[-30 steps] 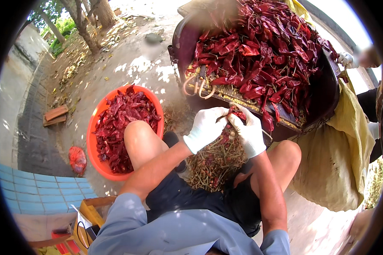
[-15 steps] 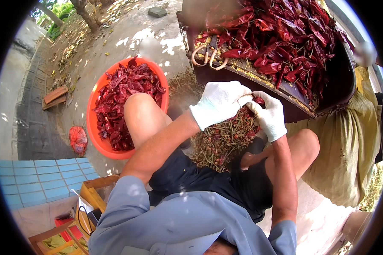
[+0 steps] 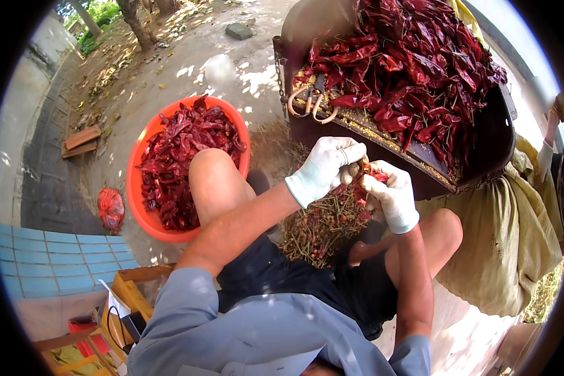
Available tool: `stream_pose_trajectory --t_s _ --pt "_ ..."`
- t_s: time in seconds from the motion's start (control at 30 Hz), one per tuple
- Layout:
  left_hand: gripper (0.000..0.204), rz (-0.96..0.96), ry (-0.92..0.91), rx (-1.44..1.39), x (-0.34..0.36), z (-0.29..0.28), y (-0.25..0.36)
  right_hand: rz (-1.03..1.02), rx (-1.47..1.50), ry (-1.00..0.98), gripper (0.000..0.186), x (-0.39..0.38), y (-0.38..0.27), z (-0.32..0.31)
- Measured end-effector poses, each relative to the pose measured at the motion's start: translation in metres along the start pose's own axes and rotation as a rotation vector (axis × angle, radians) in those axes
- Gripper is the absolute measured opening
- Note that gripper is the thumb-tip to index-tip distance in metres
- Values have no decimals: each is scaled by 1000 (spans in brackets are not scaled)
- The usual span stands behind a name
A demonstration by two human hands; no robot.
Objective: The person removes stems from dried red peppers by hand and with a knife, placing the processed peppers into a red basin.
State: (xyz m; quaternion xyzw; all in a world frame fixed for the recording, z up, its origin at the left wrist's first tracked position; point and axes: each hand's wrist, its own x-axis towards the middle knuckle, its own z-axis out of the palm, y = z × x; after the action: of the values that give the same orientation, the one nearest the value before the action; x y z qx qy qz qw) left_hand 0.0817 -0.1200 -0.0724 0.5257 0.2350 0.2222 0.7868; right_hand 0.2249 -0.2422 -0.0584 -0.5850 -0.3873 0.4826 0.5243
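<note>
Both my hands wear white knitted gloves and meet above a heap of loose chili stems between my legs. My right hand is closed on a dried red chili pepper. Coming from the left, my left hand has its fingers pinched together at the upper end of that chili; the fingertips partly hide what they grip. Just beyond my hands, a dark metal container holds a big pile of dried red chilies. A pair of scissors with pale handles lies on its near edge.
An orange basin of chilies stands left, beside my knee. Farther left are a red plastic bag and bricks. A yellowish woven sack lies at right. Another person's gloved hand shows at the right edge. Wooden furniture stands lower left.
My hands have come slightly nearer and moved a little apart, and more of the red chili shows between them. Another person's gloved hand has come into view at far right.
</note>
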Motion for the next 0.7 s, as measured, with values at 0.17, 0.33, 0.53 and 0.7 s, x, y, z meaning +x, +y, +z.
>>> stream_pose_trajectory --t_s 0.17,0.33,0.53,0.7 --pt "24 64 175 -639 21 -31 -7 -9 49 -162 11 -13 -1 16" --pt "22 205 215 29 4 -44 32 20 113 58 14 -1 4 7" --pt "43 313 39 665 -24 -12 24 -61 487 39 41 4 14 -4" --pt "41 637 125 964 -39 11 18 -114 510 65 62 -3 22 20"
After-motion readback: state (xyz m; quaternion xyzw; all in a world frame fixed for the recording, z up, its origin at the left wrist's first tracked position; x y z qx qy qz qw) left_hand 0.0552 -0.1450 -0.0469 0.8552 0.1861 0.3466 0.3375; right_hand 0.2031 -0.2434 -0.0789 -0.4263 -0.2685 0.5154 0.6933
